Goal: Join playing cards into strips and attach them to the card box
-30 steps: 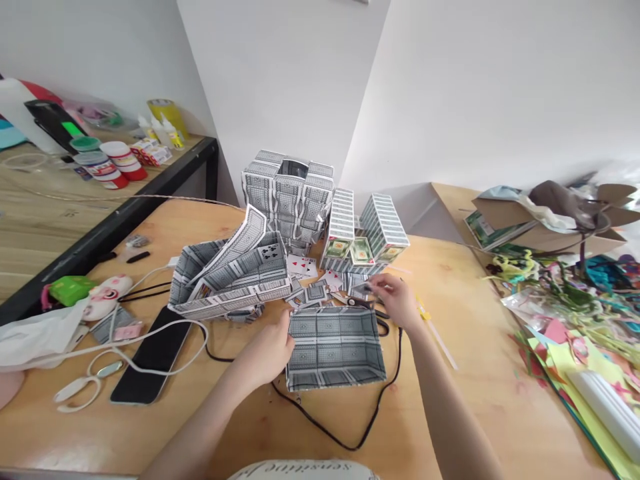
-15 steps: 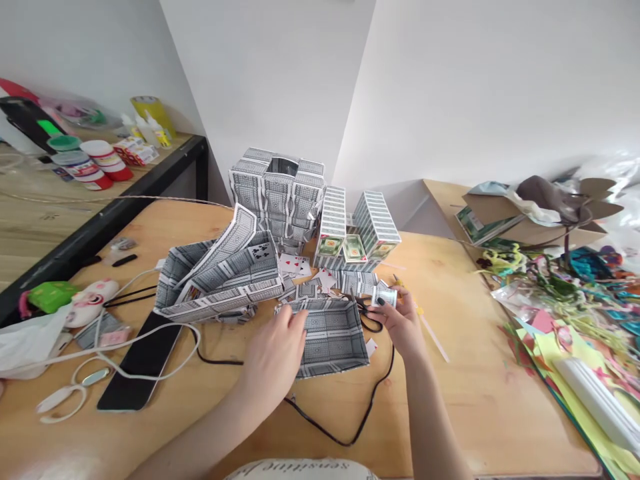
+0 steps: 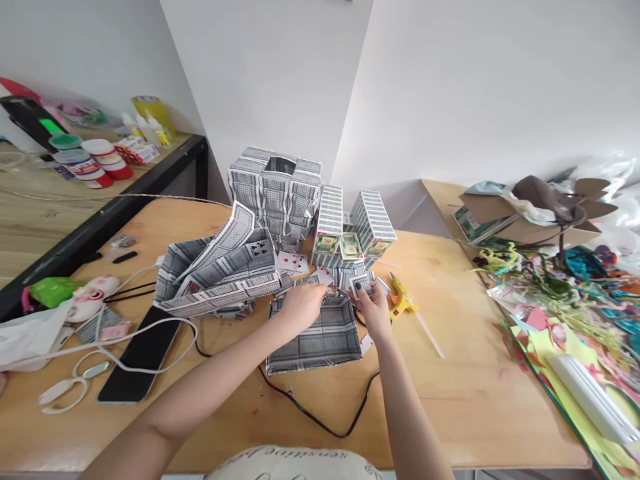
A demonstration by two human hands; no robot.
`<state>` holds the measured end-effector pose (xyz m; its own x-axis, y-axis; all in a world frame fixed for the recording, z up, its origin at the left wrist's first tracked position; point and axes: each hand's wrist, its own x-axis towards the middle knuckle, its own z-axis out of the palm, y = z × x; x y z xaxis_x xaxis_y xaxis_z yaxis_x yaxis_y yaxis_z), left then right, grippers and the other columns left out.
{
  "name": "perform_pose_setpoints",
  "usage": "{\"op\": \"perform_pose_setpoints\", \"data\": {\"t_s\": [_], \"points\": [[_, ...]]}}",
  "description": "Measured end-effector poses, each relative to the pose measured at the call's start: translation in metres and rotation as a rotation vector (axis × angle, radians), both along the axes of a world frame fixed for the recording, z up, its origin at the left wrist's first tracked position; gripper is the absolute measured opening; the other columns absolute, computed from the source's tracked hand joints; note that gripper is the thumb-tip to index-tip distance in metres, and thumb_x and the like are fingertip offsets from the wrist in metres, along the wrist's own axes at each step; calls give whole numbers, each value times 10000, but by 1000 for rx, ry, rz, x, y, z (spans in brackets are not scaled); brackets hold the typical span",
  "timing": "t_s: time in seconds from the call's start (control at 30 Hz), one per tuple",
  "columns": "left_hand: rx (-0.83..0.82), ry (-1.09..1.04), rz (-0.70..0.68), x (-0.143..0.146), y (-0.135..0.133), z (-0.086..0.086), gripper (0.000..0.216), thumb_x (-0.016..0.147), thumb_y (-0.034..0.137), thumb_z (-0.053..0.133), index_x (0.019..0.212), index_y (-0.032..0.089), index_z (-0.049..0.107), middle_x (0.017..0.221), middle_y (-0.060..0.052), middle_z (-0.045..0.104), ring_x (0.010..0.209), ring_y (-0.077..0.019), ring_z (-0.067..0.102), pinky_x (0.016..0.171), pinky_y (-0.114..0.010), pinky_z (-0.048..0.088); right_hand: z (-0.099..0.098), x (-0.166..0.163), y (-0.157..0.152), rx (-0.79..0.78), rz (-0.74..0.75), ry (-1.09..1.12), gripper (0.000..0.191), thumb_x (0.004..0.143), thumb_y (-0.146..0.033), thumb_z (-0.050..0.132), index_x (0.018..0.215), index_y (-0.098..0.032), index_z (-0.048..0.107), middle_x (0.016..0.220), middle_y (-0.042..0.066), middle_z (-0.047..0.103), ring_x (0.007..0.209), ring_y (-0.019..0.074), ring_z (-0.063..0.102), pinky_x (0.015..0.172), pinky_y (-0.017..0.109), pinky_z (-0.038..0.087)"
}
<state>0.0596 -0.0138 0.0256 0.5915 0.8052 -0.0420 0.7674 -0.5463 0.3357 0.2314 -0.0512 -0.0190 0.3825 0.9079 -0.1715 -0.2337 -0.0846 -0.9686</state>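
A shallow open box made of grey-backed playing cards [image 3: 316,340] lies on the wooden table [image 3: 450,373] in front of me. My left hand [image 3: 300,305] reaches over the box's far rim, fingers curled down among loose cards; what it touches is hidden. My right hand [image 3: 371,308] sits at the box's far right corner, fingers pinched on a small folded card piece [image 3: 361,285]. A yellow glue gun [image 3: 401,301] lies just right of that hand, its black cord [image 3: 320,420] looping under the box.
Larger card structures stand behind: a folded tray [image 3: 220,273], a tall block [image 3: 275,193] and card packs [image 3: 350,227]. A dark phone [image 3: 133,360] with white cables lies at left. Coloured paper scraps [image 3: 565,313] cover the right side. A side table holds jars [image 3: 95,160].
My left hand moved from the box's left edge up over its far rim. My right hand came down from holding a small roll to the box's far right corner; the glue gun now shows.
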Motion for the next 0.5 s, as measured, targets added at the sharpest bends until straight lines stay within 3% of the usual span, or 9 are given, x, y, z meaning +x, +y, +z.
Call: {"op": "perform_pose_setpoints", "data": {"t_s": [0.13,0.23,0.3,0.5], "points": [[39,-21,-3,0,3,-1,338,834,168,431,1168,209,467,976,-70,646,848,-219,625,672,-308,471,-10,-6,2,-5,13,-196,303,708,-440,589,891,-228,475,800,1,620,712,174,611,667,315,500],[43,-10,-77,4,5,-1,233,832,213,453,1043,214,552,959,-58,653,851,-232,625,682,-318,470,-11,-13,4,41,2,-285,284,744,-453,534,897,-220,478,781,7,612,735,175,592,674,305,479],[25,-1,-107,8,8,-2,195,831,264,467,978,206,581,927,-62,661,858,-240,624,688,-321,469,-8,-17,6,92,1,-282,271,748,-446,530,878,-215,475,787,6,607,744,170,585,690,301,470],[-8,-27,-105,12,16,1,239,805,287,513,1022,204,569,898,-67,666,850,-235,621,681,-305,457,2,-15,7,122,3,-112,254,748,-412,543,889,-233,432,734,-22,598,650,152,593,645,296,470]]}}
